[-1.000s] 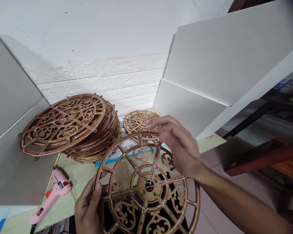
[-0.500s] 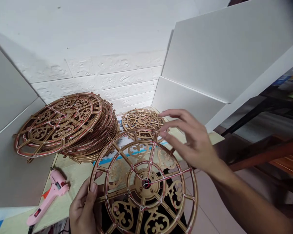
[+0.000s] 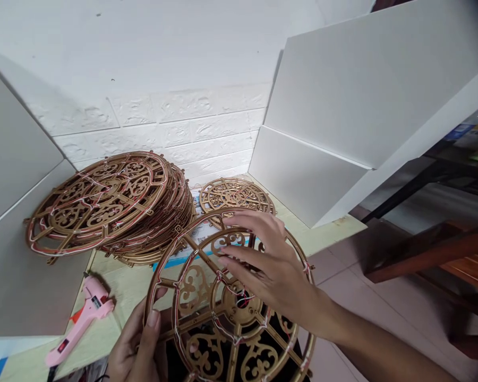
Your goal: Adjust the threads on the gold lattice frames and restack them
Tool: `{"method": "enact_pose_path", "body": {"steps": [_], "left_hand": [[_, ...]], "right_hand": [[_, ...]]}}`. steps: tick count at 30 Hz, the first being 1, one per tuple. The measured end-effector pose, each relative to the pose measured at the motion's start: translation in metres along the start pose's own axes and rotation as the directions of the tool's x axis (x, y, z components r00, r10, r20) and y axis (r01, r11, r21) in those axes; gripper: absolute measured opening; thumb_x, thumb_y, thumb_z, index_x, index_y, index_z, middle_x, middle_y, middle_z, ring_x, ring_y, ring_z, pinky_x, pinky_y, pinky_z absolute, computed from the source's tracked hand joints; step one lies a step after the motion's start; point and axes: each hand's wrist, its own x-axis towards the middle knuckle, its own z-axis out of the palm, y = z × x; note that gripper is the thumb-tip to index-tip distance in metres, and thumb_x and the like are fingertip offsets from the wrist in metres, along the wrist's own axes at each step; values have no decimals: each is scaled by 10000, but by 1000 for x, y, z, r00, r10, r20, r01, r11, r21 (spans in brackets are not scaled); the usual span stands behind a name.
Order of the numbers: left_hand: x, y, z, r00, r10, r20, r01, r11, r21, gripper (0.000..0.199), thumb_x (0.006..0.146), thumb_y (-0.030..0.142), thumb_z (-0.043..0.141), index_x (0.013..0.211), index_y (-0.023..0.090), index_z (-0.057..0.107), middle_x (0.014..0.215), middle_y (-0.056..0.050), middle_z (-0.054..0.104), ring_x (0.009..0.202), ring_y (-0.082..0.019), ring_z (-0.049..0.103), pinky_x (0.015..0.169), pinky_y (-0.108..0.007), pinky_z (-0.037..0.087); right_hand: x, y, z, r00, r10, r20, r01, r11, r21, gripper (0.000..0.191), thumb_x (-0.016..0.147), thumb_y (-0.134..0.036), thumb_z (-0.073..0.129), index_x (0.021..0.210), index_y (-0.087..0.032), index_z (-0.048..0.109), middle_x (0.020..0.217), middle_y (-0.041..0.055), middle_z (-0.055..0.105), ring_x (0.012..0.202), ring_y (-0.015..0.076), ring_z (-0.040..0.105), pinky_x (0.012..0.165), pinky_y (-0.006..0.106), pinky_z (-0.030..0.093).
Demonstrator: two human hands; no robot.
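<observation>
Gold discs stack at left, a pink glue gun below. The left hand grips the rim of a wired disc beside the gun; the open right hand spreads over it. A firm grip should steady the wires.

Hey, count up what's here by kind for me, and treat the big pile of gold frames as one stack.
Stack of gold frames: 1
Loose gold frame: 1
Held gold frame: 1
Pink glue gun: 1
Left hand and right hand: 2
Total: 6
</observation>
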Motion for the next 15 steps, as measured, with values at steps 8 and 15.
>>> {"method": "enact_pose_path", "body": {"steps": [8,15], "left_hand": [[-2,-2,-2,1000,16,1,-16,1000,-25,622,398,421,926,956,208,751,752,-51,755,671,-266,719,599,-281,607],[4,-7,-9,996,85,18,-86,995,47,571,426,477,900,889,176,755,745,-72,752,689,-271,720,584,-261,602]], "right_hand": [[-3,-3,16,986,144,-83,-128,977,173,100,862,-141,626,847,-219,686,1098,59,622,1032,227,583,911,488,413],[2,-10,19,969,-50,-244,54,999,8,191,778,-21,674,862,-191,653,930,50,671,978,221,606,922,492,376]]}}
